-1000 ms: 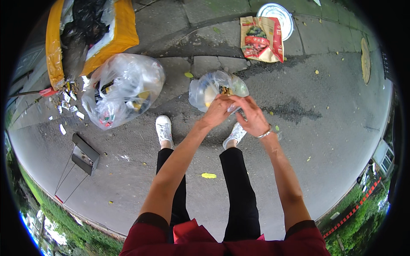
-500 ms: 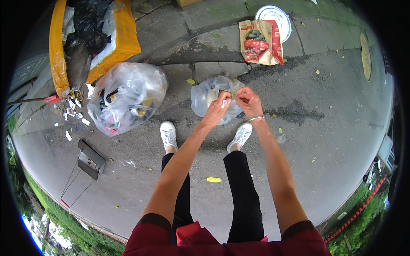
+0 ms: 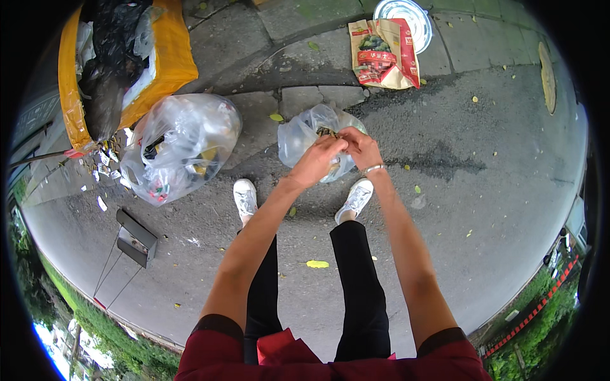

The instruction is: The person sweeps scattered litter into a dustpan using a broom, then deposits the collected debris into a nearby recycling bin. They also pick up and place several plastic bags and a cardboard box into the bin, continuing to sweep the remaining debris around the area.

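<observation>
A small clear plastic bag point(image 3: 295, 143) stands on the pavement just beyond my feet, with some dark and brownish contents showing at its top. My left hand point(image 3: 319, 160) is closed on the bag's gathered upper edge. Right beside it, my right hand point(image 3: 362, 151) pinches the same edge, its fingers touching those of the left. The fingertips partly cover the bag's mouth, so the exact grip is hidden. To the left rests a larger clear plastic bag point(image 3: 203, 130) filled with mixed rubbish, apart from both hands.
A yellow-sided box point(image 3: 175, 57) holding a black bag point(image 3: 117, 38) stands at far left. Paper scraps point(image 3: 103, 168) litter the ground near it. A grey dustpan point(image 3: 136, 240) lies at left. At far right are a printed paper bag point(image 3: 381, 60) and a round whitish lid-like thing point(image 3: 416, 22).
My hands have come together at the small bag's top; the right has moved toward the left. The whole view has shifted slightly, with the ground things a little higher and farther left.
</observation>
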Motion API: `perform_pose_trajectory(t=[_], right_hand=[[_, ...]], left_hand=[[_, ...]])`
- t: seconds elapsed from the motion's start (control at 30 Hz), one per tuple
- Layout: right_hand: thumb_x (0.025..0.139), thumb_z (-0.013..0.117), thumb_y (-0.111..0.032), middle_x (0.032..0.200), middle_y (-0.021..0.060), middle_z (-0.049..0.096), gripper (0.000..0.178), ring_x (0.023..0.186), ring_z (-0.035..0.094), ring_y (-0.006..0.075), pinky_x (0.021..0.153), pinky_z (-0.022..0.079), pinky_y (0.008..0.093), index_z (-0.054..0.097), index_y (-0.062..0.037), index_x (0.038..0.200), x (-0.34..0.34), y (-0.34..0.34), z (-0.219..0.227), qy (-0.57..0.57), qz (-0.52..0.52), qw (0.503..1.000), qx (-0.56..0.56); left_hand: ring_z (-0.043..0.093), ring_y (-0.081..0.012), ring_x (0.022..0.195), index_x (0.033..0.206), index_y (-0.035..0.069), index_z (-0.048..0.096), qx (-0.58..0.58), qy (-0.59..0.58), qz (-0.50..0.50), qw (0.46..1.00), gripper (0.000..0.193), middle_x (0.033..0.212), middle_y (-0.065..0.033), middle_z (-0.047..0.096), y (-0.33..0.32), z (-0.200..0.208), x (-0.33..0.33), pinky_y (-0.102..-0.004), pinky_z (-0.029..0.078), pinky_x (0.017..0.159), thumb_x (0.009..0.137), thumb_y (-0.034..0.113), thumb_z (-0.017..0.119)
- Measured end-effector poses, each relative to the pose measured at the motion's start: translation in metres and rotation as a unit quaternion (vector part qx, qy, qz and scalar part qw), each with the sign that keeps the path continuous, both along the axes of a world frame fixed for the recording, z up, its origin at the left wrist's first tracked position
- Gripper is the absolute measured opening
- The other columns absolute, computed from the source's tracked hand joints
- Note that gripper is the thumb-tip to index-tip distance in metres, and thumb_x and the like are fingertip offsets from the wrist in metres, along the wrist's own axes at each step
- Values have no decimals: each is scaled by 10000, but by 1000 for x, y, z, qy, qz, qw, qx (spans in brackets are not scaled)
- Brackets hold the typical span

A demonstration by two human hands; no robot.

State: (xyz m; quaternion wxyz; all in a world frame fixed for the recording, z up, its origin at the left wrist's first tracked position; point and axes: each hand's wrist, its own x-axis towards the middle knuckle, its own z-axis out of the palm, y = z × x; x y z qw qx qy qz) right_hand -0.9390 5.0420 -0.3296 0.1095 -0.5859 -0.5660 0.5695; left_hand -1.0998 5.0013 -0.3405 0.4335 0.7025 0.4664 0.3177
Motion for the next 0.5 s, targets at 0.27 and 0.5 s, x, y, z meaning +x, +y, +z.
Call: perform_pose_trajectory(t=[0.27, 0.5], right_hand=[[836, 611, -147, 768, -16, 580, 126, 636, 499, 78, 576, 433, 232, 616, -28, 877, 21, 11, -15, 103, -35, 964, -243], [735, 641, -18, 666, -20, 563, 53, 608, 486, 51, 561, 403, 217, 594, -21, 760, 25, -12, -52, 81, -159, 984, 23]], left_hand=[[528, -227, 807, 796, 83, 529, 170, 158, 100, 968, 184, 879, -56, 499, -5, -5, 13, -356, 435, 714, 648, 30, 624], [484, -212, 704, 717, 101, 558, 140, 189, 115, 965, 86, 713, -15, 513, -21, -8, 10, -329, 369, 661, 720, 109, 643]])
